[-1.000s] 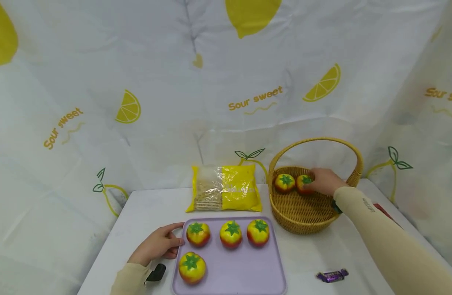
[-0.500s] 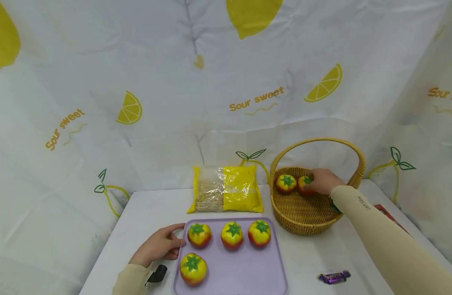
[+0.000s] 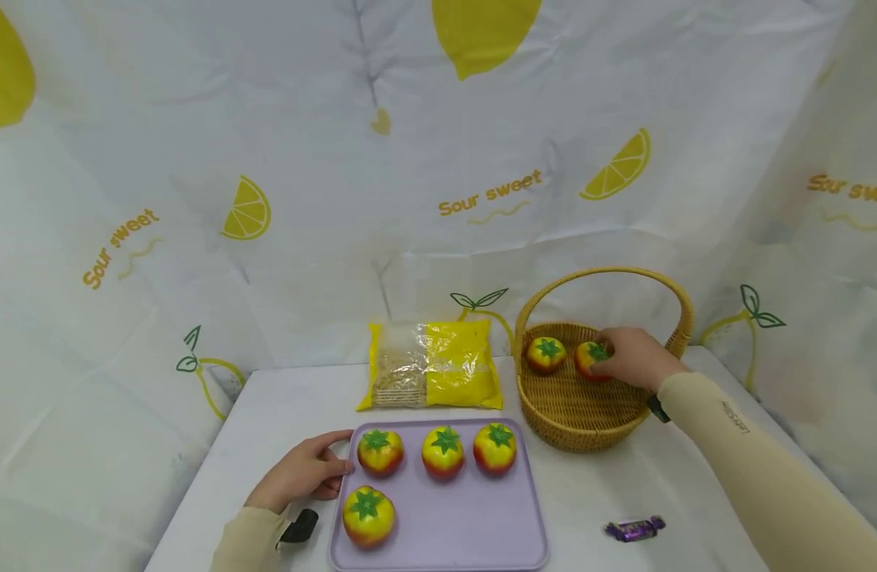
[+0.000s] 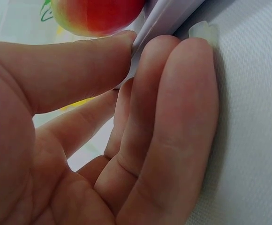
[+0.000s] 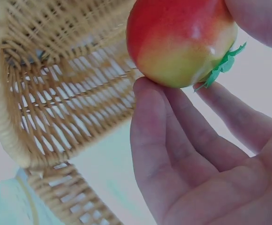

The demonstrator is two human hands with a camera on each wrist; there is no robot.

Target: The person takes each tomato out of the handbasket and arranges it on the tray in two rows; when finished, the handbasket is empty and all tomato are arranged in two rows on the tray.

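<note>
Tomato (image 3: 590,357) against basket rim (image 3: 685,338)

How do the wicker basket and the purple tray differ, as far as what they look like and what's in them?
The wicker basket is round, deep and woven, with an arched handle; the purple tray is flat, smooth and rectangular. The basket holds two toy tomatoes, the tray four. The right hand grips a tomato inside the basket, while the left hand only rests at the tray's edge. Both sit on the white table holding the same red-yellow fruit.
</note>
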